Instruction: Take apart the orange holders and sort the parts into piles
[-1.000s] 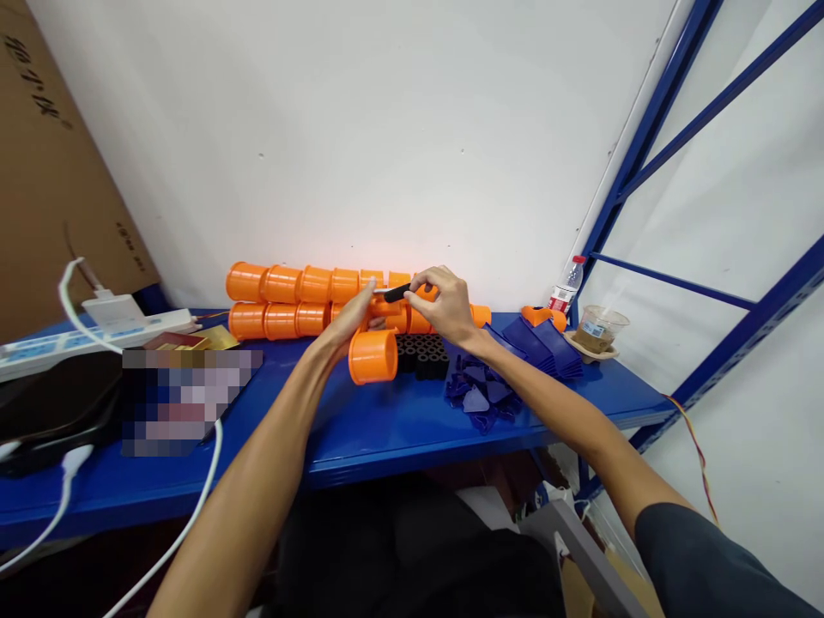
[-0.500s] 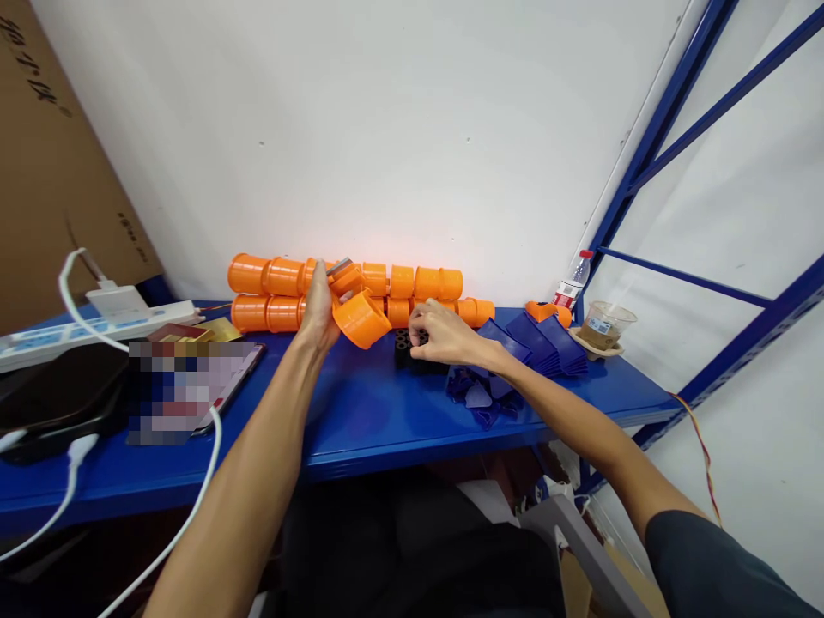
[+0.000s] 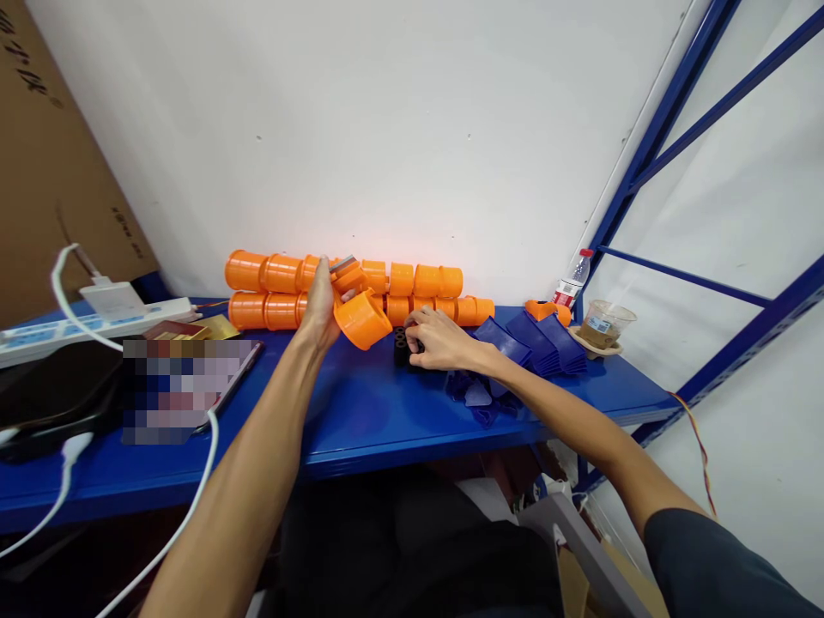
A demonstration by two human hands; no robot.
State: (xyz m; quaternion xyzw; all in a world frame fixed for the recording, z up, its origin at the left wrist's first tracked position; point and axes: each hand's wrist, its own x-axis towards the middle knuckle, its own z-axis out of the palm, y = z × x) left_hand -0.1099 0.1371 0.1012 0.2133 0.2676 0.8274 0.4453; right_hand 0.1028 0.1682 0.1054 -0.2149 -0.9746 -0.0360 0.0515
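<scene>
My left hand [image 3: 320, 311] is wrapped round an orange plastic part [image 3: 362, 320], which has an open, cup-like round end and a blocky upper piece with a grey strip. It is held above the blue table, tilted towards the right. Over a cluster of small black tubes [image 3: 400, 345], my right hand [image 3: 439, 339] has its fingers bent and closed down; whatever lies between the fingertips is hidden. Dark blue plastic pieces [image 3: 478, 395] lie loose under my right wrist. Behind both hands, orange cylinders [image 3: 283, 311] are stacked in two long rows against the wall.
Blue flat panels [image 3: 537, 343] are stacked at the right, near a bottle [image 3: 575, 279] and a plastic cup [image 3: 605, 324]. At the left lie a blurred phone [image 3: 241, 378], a black device [image 3: 61, 390], a power strip [image 3: 160, 316] and white cables. A blue frame [image 3: 644, 163] rises at the right.
My right hand has shifted slightly over the black tubes, with its fingers bent lower among them. My left hand still holds the orange part in nearly the same place.
</scene>
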